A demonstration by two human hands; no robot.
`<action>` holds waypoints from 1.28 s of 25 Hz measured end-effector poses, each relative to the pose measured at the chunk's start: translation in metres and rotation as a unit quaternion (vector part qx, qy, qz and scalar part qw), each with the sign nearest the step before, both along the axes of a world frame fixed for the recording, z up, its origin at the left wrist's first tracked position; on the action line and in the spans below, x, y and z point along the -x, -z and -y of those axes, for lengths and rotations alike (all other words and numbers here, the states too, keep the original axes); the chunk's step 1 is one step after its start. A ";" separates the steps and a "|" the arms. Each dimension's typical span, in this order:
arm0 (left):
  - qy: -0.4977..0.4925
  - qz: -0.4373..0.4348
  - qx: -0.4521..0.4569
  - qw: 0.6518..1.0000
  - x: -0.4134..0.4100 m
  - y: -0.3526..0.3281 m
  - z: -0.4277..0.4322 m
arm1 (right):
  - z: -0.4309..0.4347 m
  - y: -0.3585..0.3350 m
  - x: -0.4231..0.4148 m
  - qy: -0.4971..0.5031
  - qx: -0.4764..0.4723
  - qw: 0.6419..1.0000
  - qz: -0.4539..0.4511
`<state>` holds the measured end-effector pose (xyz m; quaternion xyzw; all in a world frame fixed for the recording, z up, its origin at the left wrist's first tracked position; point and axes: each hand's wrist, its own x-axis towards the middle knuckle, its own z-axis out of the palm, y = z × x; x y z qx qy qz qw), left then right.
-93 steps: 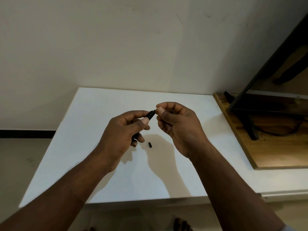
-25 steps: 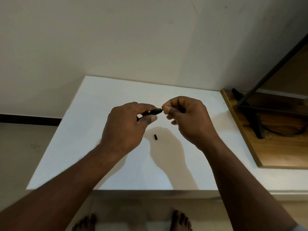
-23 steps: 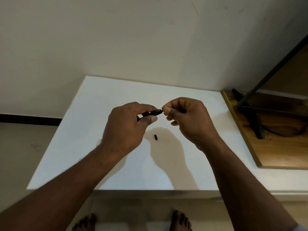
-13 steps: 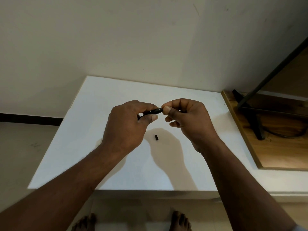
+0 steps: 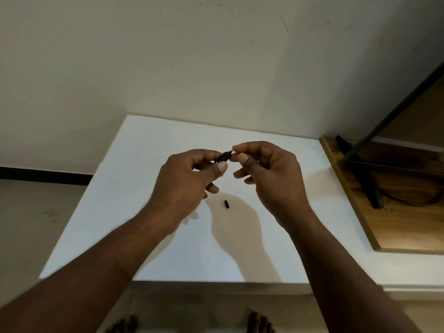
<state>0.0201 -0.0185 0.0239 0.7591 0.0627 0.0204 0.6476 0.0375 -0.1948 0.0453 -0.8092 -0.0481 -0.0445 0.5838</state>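
Gripping a slim black barrel (image 5: 222,157) is the left hand (image 5: 185,183); the right hand (image 5: 271,174) pinches its pale tip (image 5: 231,150).

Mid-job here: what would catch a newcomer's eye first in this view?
Two hands meet above the middle of the white table: the left hand grips a slim black pen-like piece and the right hand pinches its pale tip. Nearer the person, a small black cap-like bit lies loose on the table, in the hands' shadow.

Bare forearms (image 5: 101,272), short-nailed fingers (image 5: 242,162) and bare feet (image 5: 260,323) show.
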 end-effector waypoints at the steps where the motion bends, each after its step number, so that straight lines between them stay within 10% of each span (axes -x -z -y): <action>1: 0.004 -0.004 0.005 1.000 0.000 0.000 0.000 | 0.000 0.001 0.000 0.007 0.015 1.000 0.011; 26: 0.006 -0.034 0.032 0.999 -0.002 0.000 -0.004 | 0.002 0.001 -0.003 0.009 -0.024 1.000 -0.016; 32: -0.005 -0.122 0.192 0.974 -0.003 -0.004 -0.014 | 0.012 0.018 -0.005 -0.018 0.256 0.963 -0.081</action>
